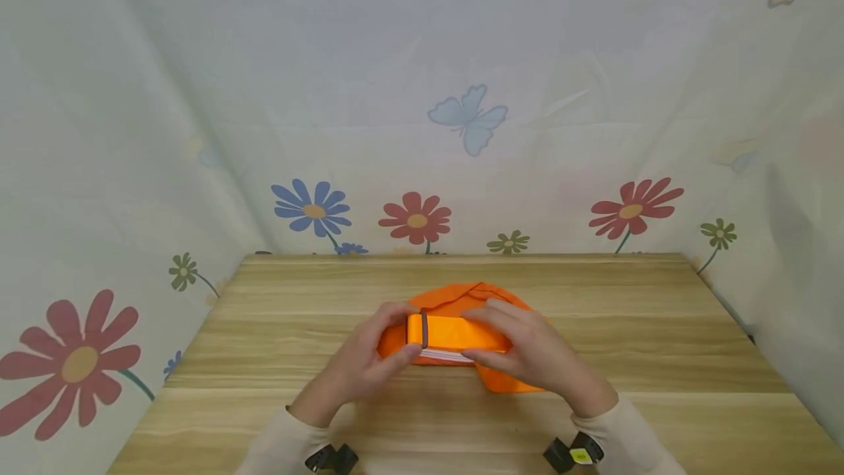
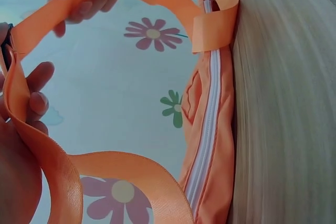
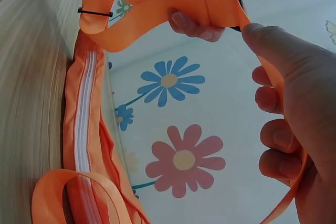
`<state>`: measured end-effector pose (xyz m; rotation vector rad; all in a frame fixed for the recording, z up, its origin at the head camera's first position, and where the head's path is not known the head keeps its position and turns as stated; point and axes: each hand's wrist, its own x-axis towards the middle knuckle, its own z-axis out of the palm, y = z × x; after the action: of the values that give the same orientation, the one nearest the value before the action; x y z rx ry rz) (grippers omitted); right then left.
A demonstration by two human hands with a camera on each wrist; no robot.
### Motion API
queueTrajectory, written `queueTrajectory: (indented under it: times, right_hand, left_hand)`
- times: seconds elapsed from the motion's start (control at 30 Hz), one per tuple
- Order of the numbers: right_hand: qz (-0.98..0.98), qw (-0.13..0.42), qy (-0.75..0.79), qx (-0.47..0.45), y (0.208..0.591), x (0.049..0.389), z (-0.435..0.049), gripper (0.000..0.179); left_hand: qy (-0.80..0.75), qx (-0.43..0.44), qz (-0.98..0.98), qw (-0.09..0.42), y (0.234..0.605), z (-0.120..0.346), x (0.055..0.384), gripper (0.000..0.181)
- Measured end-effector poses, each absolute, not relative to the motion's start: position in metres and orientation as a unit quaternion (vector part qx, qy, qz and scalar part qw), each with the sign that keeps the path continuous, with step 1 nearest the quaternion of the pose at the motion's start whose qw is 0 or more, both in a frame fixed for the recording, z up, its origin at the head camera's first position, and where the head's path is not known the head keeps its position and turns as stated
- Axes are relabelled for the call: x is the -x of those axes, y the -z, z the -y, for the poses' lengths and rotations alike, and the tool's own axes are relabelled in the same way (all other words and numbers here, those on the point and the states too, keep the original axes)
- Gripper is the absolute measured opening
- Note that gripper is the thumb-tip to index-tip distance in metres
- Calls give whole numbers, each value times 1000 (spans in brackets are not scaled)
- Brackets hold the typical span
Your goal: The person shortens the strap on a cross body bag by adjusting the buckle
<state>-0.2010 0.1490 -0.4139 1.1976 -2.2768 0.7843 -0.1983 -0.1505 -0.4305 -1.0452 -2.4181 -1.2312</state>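
Observation:
An orange fabric bag [image 1: 455, 297] lies on the table, its white zipper [image 2: 209, 119] running along one edge. An orange webbing strap [image 1: 455, 333] rises from the bag in a loop. My left hand [image 1: 369, 352] grips the strap at its left end, beside a black buckle [image 1: 425, 330]. Opposite it, my right hand [image 1: 530, 343] holds the same strap, with fingers curled round the webbing [image 3: 271, 74] and thumb close to the buckle in the right wrist view. A second thin black slider [image 3: 94, 12] sits on the strap near the end of the bag.
The wood-grain table [image 1: 290, 292] spreads around the bag. A pale cloth [image 1: 343, 94] printed with flowers and butterflies hangs behind the table and at both sides. Black camera mounts [image 1: 332, 458] sit at both wrists.

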Motion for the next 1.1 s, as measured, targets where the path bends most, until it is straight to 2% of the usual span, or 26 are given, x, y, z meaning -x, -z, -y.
queueTrajectory:
  times: [0.23, 0.47, 0.77, 1.1]
  right_hand:
    - [810, 225, -300, -451, 415, 203, -146, 39]
    - [810, 223, -303, -451, 414, 201, -139, 37]
    - [817, 208, -309, -440, 412, 199, -134, 46]
    - [798, 207, -312, -472, 413, 198, -122, 42]
  left_hand:
    - [438, 378, 805, 128, 435, 152, 201, 47]
    - [457, 378, 798, 106, 440, 152, 202, 48]
    - [470, 389, 785, 104, 439, 149, 202, 50]
    - [482, 409, 772, 76, 439, 140, 202, 54]
